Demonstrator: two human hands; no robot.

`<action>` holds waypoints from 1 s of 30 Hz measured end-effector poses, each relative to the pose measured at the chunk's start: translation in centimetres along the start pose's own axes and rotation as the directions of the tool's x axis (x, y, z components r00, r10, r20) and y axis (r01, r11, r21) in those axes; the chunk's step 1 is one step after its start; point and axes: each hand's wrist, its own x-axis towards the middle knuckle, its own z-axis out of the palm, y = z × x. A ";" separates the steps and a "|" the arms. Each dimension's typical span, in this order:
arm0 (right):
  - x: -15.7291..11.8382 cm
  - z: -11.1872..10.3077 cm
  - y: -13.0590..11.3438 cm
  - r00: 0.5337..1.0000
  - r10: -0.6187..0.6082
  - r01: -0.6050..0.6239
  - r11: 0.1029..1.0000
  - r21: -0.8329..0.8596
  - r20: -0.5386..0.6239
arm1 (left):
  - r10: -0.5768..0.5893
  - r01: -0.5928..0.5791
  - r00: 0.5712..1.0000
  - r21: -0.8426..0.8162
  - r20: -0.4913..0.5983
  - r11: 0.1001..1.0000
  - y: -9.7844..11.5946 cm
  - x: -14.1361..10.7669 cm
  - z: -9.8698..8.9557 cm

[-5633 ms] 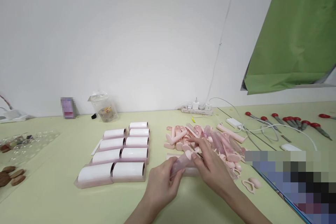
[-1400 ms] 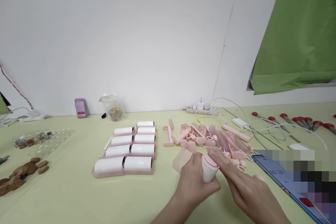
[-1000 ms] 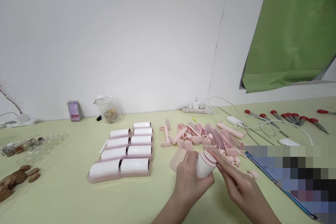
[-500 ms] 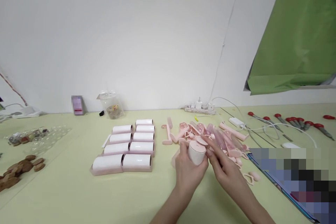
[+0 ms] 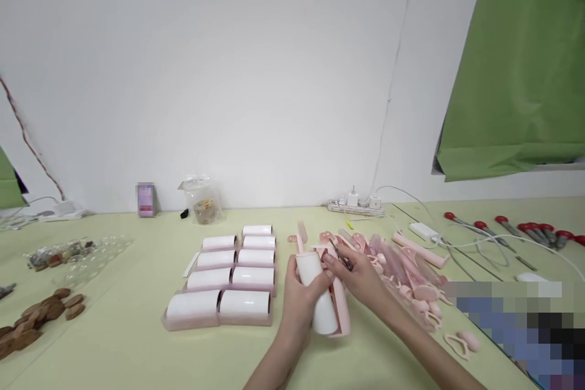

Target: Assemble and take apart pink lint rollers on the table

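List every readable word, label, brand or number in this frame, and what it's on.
None can be read.
Held white roll: no text visible.
Purple item by the wall: pixelated, unreadable.
Device at lower right: pixelated, unreadable.
Power strip: too small.

White roll (image 5: 322,311): partly covered by the fingers and thumb of the left hand (image 5: 299,292).
Thin dark item (image 5: 348,265): mostly hidden by the right hand (image 5: 361,280), its kind unclear.
Phone (image 5: 525,341): pixelated, cut off at the lower right.
Purple box (image 5: 145,200): print pixelated.
Large green cloth (image 5: 521,67): cut off at top and right.
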 end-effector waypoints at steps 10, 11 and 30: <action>0.3 -1.2 2.3 0.966 0.160 -0.137 0.983 0.122 -0.202 | 0.015 -0.041 0.964 -0.092 -0.267 0.995 -0.1 1.1 -0.7; 0.4 -1.4 2.6 0.957 0.186 -0.154 0.976 0.154 -0.221 | 0.020 -0.047 0.966 -0.099 -0.258 0.994 0.2 1.0 -1.0; -2.5 -4.5 2.9 0.910 0.412 -0.355 0.726 -0.589 -0.041 | -0.152 0.142 0.987 -0.145 -0.058 0.979 -0.4 0.5 -2.7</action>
